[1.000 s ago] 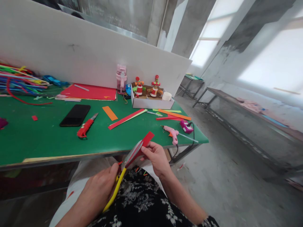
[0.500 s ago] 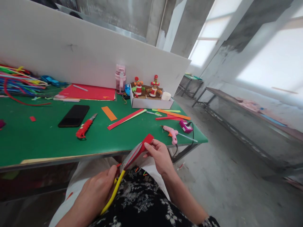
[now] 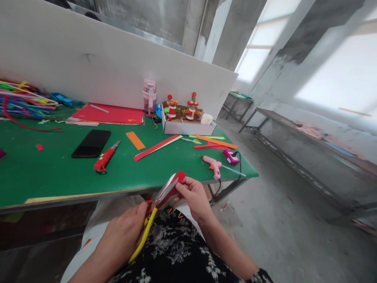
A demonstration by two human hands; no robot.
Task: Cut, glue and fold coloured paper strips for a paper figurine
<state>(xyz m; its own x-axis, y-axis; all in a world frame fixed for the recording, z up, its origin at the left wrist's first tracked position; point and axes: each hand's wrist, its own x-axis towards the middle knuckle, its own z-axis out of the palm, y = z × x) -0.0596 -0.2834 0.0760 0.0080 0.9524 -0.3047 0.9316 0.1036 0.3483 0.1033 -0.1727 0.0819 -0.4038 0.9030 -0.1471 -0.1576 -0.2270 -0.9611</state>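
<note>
My left hand (image 3: pixel 125 228) is closed round the handles of a pair of yellow-handled scissors (image 3: pixel 145 237) above my lap. Their metal blades point up and away, parted, with red paper between and along them. Between the thumb and fingers of my right hand (image 3: pixel 194 196) is pinched a red paper strip (image 3: pixel 180 177), close to the blade tips. Part of the strip is hidden behind the blades and my fingers. On the green table (image 3: pixel 67 179) beyond lie a red-and-green pair of paper strips (image 3: pixel 159 147) and an orange paper piece (image 3: pixel 136 140).
A red utility knife (image 3: pixel 104 159) and a black phone (image 3: pixel 92 144) lie to the left. At the right table edge are a pink glue gun (image 3: pixel 212 165) and its cord. A white box (image 3: pixel 188 128) holds small figures. Pipe cleaners (image 3: pixel 26 102) are piled at the far left.
The scissor blades have parted more widely around the red strip. My right hand has shifted slightly left and down with the strip; my left hand keeps its grip.
</note>
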